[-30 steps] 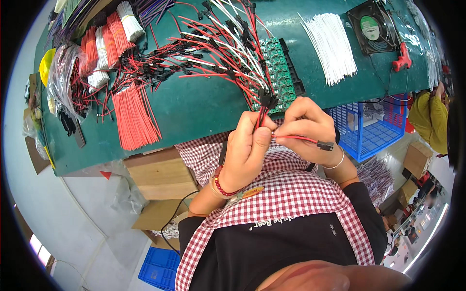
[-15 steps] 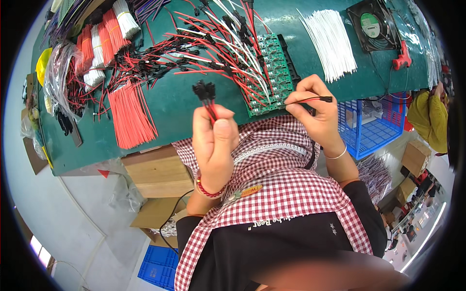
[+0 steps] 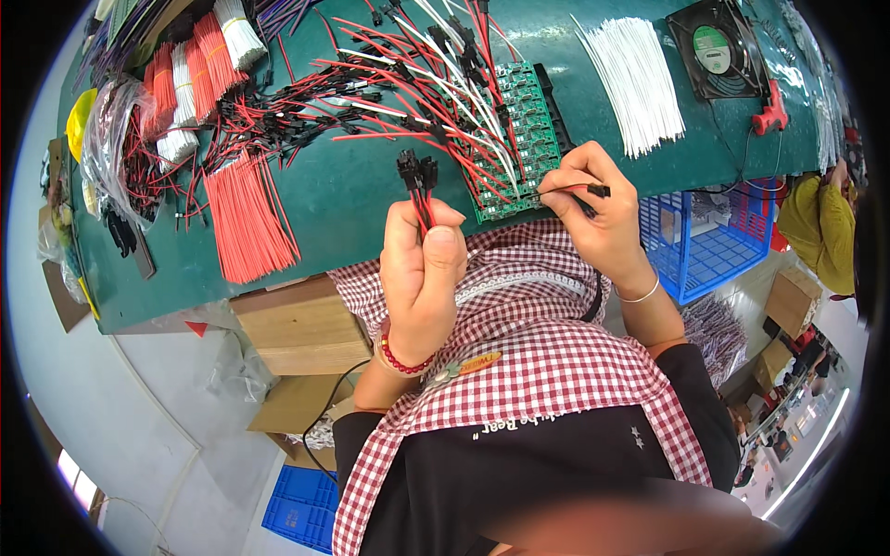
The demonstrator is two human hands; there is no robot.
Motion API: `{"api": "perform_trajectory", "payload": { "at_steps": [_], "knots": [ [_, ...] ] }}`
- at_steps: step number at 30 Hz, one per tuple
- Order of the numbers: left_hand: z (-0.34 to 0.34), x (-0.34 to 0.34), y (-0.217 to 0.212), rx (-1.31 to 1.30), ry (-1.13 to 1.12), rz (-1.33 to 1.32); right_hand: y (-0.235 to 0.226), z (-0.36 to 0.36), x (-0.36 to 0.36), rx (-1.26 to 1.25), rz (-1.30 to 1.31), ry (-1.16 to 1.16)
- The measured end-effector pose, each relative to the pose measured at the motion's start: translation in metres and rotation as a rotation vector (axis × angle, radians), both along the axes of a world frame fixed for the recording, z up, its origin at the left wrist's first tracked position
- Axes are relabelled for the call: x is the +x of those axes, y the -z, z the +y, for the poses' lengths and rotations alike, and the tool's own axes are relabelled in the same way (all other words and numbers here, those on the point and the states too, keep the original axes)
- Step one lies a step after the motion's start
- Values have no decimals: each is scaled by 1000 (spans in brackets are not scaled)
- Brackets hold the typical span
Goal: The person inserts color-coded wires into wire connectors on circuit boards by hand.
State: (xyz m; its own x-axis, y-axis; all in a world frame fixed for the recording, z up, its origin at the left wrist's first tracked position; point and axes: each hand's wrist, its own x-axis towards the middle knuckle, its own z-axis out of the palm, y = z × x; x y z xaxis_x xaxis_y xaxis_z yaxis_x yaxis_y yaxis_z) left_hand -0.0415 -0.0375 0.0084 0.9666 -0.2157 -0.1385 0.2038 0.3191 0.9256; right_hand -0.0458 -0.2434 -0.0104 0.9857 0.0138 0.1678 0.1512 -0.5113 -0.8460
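My left hand is closed round a small bunch of red and black connector leads, their black plugs pointing up above the thumb. Pinched between the thumb and fingers of my right hand is a red and black connector lead, with its black plug sticking out to the right. The right fingertips are at the lower right edge of a green circuit board panel; whether the lead's wire ends touch it is too small to tell. Red and white wires lie over the panel's left part.
Red wires lie fanned at the table's left front, with bundled wires behind. White wires and a black fan lie to the right, beside a red tool. A blue crate stands below the table's right edge.
My left hand has shifted a little to the right with its leads. My right hand's fingers and lead have moved slightly left along the panel's edge.
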Motion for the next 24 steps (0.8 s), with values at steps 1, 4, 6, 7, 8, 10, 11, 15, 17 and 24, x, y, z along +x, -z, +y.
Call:
{"api": "perform_trajectory", "payload": {
  "at_steps": [1, 4, 6, 7, 8, 10, 11, 15, 17, 24],
  "knots": [
    [0, 0, 0, 0, -3, 5, 1, -1, 0, -7, 3, -7],
    [1, 1, 3, 5, -5, 11, 2, 1, 0, -37, 14, -15],
    [1, -1, 2, 19, -5, 0, 0, 1, -1, -52, 8, -19],
    [1, -2, 1, 24, -4, -3, -1, -1, -1, -81, -2, -47],
    [1, -1, 2, 26, -2, -1, -2, -2, 0, -114, -7, -74],
    [0, 0, 2, 20, -1, 2, -2, -1, 0, -135, -24, -74],
    [0, 0, 3, 14, -2, 5, -2, 0, 0, -156, -43, -76],
    [1, -1, 4, 33, 14, 4, -5, 4, 3, -230, -134, -95],
    [1, -1, 4, 38, 8, 6, -2, 4, 6, -244, -152, -115],
    [1, -2, 5, 45, 3, 7, -5, 4, 9, -244, -142, -114]
  ]
}}
